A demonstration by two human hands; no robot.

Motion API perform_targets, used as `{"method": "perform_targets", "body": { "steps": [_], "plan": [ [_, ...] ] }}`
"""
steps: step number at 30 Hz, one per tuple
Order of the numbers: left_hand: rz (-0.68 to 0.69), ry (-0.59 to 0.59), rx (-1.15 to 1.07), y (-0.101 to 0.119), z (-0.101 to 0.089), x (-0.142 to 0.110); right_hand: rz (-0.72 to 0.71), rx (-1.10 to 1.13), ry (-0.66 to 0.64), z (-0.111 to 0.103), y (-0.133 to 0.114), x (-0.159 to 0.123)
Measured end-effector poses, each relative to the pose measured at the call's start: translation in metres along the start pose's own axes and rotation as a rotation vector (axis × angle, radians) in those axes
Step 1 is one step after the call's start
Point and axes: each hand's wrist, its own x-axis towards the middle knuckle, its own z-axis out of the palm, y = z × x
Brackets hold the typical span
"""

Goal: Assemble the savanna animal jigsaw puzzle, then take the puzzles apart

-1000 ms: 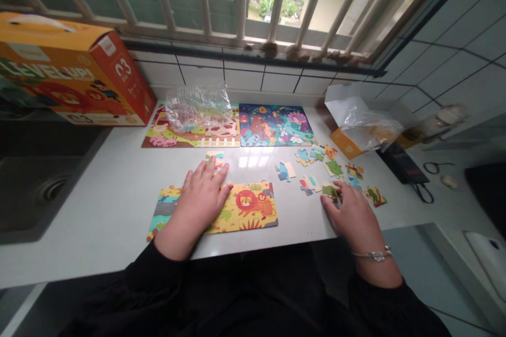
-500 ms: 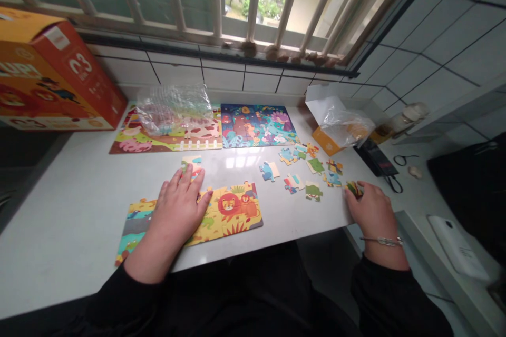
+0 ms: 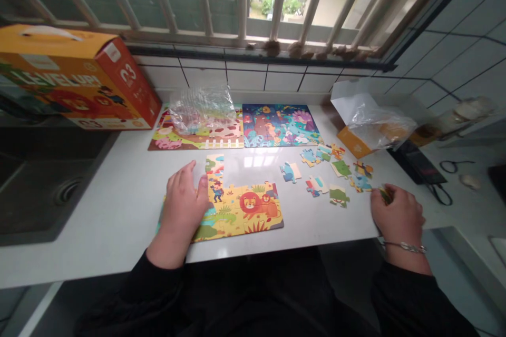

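Observation:
My left hand (image 3: pixel 184 202) is open above the left part of a partly joined jigsaw puzzle (image 3: pixel 225 216), hiding much of that side. Its thumb is spread from its fingers. The puzzle shows a red lion, a cub and a crocodile on yellow, with a narrow column of pieces (image 3: pixel 214 164) rising from its top edge. Near the counter's front edge on the right, my right hand (image 3: pixel 399 216) pinches a puzzle piece (image 3: pixel 385 196) with green on it. Several loose puzzle pieces (image 3: pixel 339 196) lie between the puzzle and that hand.
Two finished-looking pictures, a farm scene (image 3: pixel 221 139) and a dark forest scene (image 3: pixel 282 126), lie along the wall, with clear plastic wrap (image 3: pixel 201 108) on the farm one. An orange box (image 3: pixel 87 84) stands left beside a sink (image 3: pixel 47 184). An opened box (image 3: pixel 356 142) and black device (image 3: pixel 419 163) sit right.
My left hand has lifted from the puzzle's top edge and shifted left, uncovering the column and a small figure in blue. My right hand keeps the piece. The view has turned left.

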Motion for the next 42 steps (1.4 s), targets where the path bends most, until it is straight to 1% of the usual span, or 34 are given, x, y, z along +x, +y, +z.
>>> {"method": "perform_targets", "body": {
  "steps": [1, 3, 5, 7, 9, 11, 15, 17, 20, 22, 24, 26, 29, 32, 36, 42],
  "plan": [
    [0.021, 0.014, -0.004, -0.005, -0.003, 0.001, 0.008, 0.005, 0.009, 0.0, -0.001, -0.001],
    [0.105, 0.005, -0.018, -0.01, -0.006, 0.003, 0.006, 0.018, 0.023, 0.001, -0.002, -0.002],
    [0.207, -0.043, -0.029, -0.011, -0.005, 0.003, 0.003, 0.03, 0.035, 0.0, -0.004, -0.002],
    [0.28, -0.114, -0.027, -0.007, -0.003, 0.002, 0.004, 0.043, 0.038, -0.002, -0.006, -0.003],
    [0.312, -0.184, -0.01, -0.004, 0.001, 0.0, 0.007, 0.056, 0.037, -0.003, -0.008, -0.004],
    [0.316, -0.228, 0.015, -0.003, 0.004, -0.001, 0.004, 0.068, 0.032, -0.004, -0.009, -0.004],
    [0.321, -0.24, 0.052, -0.006, 0.007, -0.002, -0.013, 0.075, 0.041, -0.002, -0.008, -0.003],
    [0.329, -0.237, 0.055, -0.008, 0.008, -0.002, -0.076, 0.093, 0.077, -0.001, -0.007, -0.002],
    [0.335, -0.232, 0.055, -0.009, 0.009, -0.001, -0.262, 0.16, 0.133, -0.001, -0.011, 0.003],
    [0.331, -0.23, 0.056, -0.008, 0.009, -0.001, -0.389, 0.214, 0.132, -0.001, -0.022, 0.01],
    [0.326, -0.23, 0.052, -0.008, 0.009, -0.001, -0.498, 0.251, 0.09, -0.001, -0.039, 0.02],
    [0.319, -0.228, 0.044, -0.008, 0.01, -0.001, -0.595, 0.257, 0.022, 0.002, -0.06, 0.033],
    [0.317, -0.224, 0.034, -0.008, 0.01, 0.0, -0.706, 0.222, -0.08, 0.012, -0.089, 0.051],
    [0.318, -0.223, 0.031, -0.009, 0.01, -0.001, -0.776, 0.149, -0.184, 0.024, -0.108, 0.059],
    [0.31, -0.225, 0.026, -0.008, 0.009, -0.001, -0.82, 0.113, -0.253, 0.031, -0.114, 0.049],
    [0.315, -0.229, 0.031, -0.008, 0.009, 0.0, -0.851, 0.111, -0.285, 0.024, -0.122, 0.023]
  ]
}}
